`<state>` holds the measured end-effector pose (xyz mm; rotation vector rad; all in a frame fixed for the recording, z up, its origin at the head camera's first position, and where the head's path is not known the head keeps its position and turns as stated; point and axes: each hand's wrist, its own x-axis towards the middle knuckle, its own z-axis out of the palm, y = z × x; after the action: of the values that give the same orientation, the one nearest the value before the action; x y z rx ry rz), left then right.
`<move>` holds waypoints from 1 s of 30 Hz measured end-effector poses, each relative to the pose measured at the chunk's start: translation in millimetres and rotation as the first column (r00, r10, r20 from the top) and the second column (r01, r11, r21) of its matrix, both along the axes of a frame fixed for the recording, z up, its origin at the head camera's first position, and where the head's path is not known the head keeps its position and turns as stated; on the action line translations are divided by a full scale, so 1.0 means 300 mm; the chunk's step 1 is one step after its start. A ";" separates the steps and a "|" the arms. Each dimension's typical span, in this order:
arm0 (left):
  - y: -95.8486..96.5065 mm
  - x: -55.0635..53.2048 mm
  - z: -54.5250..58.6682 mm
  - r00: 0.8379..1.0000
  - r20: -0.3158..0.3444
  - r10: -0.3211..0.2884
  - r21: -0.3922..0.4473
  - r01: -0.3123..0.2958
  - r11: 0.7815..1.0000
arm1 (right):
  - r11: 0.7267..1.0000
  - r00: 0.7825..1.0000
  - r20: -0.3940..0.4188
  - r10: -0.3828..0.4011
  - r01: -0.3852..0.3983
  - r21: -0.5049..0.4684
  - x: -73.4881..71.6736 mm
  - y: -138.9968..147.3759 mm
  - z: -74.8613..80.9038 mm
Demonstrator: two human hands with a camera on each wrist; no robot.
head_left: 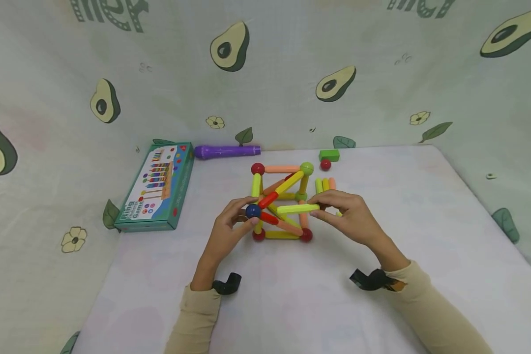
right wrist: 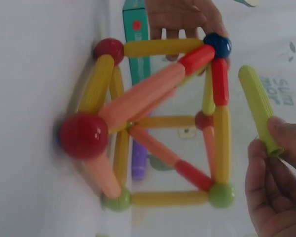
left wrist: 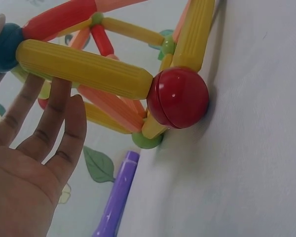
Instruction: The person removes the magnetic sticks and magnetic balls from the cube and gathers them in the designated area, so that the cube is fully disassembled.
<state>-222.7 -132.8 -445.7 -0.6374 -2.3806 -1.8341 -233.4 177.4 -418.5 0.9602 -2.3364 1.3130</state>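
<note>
On the surface (head_left: 292,300) stands a frame (head_left: 270,199); the left hand (head_left: 230,225) pinches its blue ball (head_left: 253,211) at an upper corner, and the right hand (head_left: 348,216) pinches a green rod (head_left: 295,209) near the frame, not touching it.

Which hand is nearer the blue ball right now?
Left. The left hand holds the blue ball between thumb and fingers; the right hand is off to the right, apart from the ball, pinching a yellow-green stick.
</note>
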 end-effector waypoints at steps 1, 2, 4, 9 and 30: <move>-0.003 0.000 0.001 1.000 0.000 0.002 -0.004 -0.002 1.000 | 1.000 1.000 0.001 -0.015 0.015 -0.014 0.006 0.006 0.011; -0.005 0.001 0.001 1.000 0.002 0.003 -0.009 -0.003 1.000 | 0.999 1.000 0.004 -0.030 0.030 -0.030 0.011 0.013 0.020; -0.009 0.002 0.003 1.000 0.000 0.001 -0.017 -0.001 1.000 | 0.996 0.998 0.016 -0.066 0.067 -0.061 0.016 0.032 0.029; -0.011 0.001 0.006 1.000 0.004 0.003 -0.013 -0.003 1.000 | 0.975 0.978 0.038 -0.205 0.207 -0.080 -0.032 0.113 -0.025; 0.002 0.012 0.014 1.000 0.013 0.007 0.002 -0.007 1.000 | 0.759 0.791 -0.034 -0.610 0.597 0.260 -0.230 0.249 -0.180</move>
<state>-219.2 -132.1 -441.6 -0.6179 -2.3855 -1.8426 -302.3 252.1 -472.7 0.1615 -2.5768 0.7855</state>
